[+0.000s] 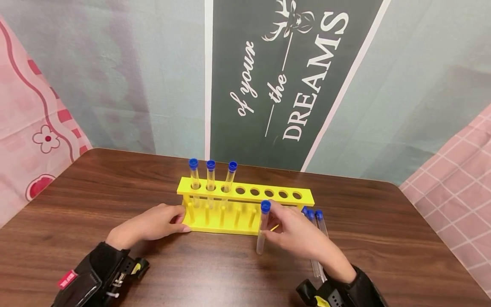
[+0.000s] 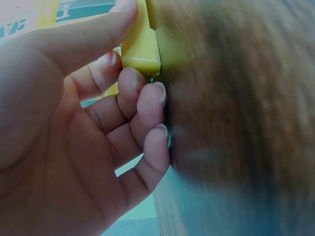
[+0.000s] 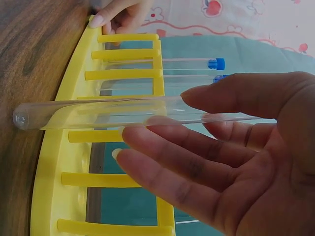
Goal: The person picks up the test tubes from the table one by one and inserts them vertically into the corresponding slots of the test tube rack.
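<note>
In the head view, the left hand [image 1: 155,222] grips the left end of the yellow rack [image 1: 247,197], which stands on the brown desk [image 1: 192,268]. The right hand [image 1: 295,227] pinches the held tube [image 1: 262,232] between thumb and fingers, in front of the rack and well outside its holes. This tube is clear, blue-capped and nearly upright. Three racked tubes [image 1: 210,175] sit in the first three holes from the left, the third leaning right. Loose tubes [image 1: 321,221] with blue caps lie on the desk to the right, partly behind the right arm. Behind hangs a backdrop [image 1: 245,140] with white lettering.

In the left wrist view, the thumb presses the rack's end while the other fingers curl close beside it. The picture is blurred at the desk, so the little finger seems to touch the wood, though I cannot be sure.

In the right wrist view, thumb and fingertips are clamped on the held tube's clear body. Its rounded bottom is free, and the rack's pegs [image 3: 101,179] show behind it.
</note>
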Tool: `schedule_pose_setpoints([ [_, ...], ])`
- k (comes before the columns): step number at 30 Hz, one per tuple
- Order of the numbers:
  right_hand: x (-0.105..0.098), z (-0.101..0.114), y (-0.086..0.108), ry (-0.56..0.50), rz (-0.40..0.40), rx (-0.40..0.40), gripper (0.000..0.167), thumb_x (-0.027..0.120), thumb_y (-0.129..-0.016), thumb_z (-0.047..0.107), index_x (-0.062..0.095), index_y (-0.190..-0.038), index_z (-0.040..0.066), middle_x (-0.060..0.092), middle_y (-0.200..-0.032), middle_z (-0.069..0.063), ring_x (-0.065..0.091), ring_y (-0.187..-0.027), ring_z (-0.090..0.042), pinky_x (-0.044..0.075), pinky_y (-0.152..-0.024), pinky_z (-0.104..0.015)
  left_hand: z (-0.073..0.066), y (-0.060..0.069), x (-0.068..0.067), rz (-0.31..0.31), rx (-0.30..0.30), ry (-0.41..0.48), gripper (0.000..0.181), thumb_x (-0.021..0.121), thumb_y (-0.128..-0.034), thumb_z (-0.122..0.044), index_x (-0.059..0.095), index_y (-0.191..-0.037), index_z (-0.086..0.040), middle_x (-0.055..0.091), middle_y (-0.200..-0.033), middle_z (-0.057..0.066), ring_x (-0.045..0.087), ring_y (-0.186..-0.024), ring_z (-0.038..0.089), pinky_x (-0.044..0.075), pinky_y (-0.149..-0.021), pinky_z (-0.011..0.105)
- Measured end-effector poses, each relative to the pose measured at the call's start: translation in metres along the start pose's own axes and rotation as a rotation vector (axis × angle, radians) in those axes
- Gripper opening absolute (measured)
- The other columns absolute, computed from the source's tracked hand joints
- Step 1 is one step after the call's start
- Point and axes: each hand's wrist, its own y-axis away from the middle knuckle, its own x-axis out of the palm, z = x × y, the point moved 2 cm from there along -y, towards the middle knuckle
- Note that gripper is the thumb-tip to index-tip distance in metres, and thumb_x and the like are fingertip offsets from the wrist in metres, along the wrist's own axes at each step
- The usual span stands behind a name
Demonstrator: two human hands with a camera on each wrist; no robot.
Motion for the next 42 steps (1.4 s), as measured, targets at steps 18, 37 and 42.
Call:
schedule_pose_setpoints([
  [18,0.004,0.003,-0.007,0.022,-0.084,-0.039,0.021,0.067,-0.08,0.001,0.048,-0.087,0.009,0.055,-0.077,0.004,0.059,-0.075,-0.007,0.051,-0.068,-0.027,-0.001,0.0,-0.001,-0.001,0.015,-0.014,0.034,0.065,-0.0838,-0.034,0.042,-0.068,-0.014,0.032,-0.057,-0.007,0.031,-0.051,0.006,0.026,-0.05,0.022],
  [37,-0.003,0.016,-0.022,0.062,-0.118,-0.033,0.019,0.068,-0.079,0.003,0.05,-0.084,0.007,0.055,-0.074,0.004,0.057,-0.072,-0.008,0.048,-0.064,-0.023,0.001,0.0,0.0,0.001,0.004,-0.004,0.034,0.065,-0.0834,-0.036,0.043,-0.068,-0.014,0.032,-0.057,-0.007,0.031,-0.051,0.006,0.025,-0.05,0.022],
  [42,-0.008,0.019,-0.027,0.057,-0.106,-0.027,0.019,0.068,-0.079,0.003,0.05,-0.084,0.007,0.056,-0.074,0.003,0.056,-0.071,-0.009,0.048,-0.063,-0.024,0.002,-0.001,0.0,0.004,0.009,-0.007,0.034,0.065,-0.0837,-0.035,0.043,-0.068,-0.014,0.032,-0.057,-0.007,0.031,-0.05,0.006,0.025,-0.05,0.022],
])
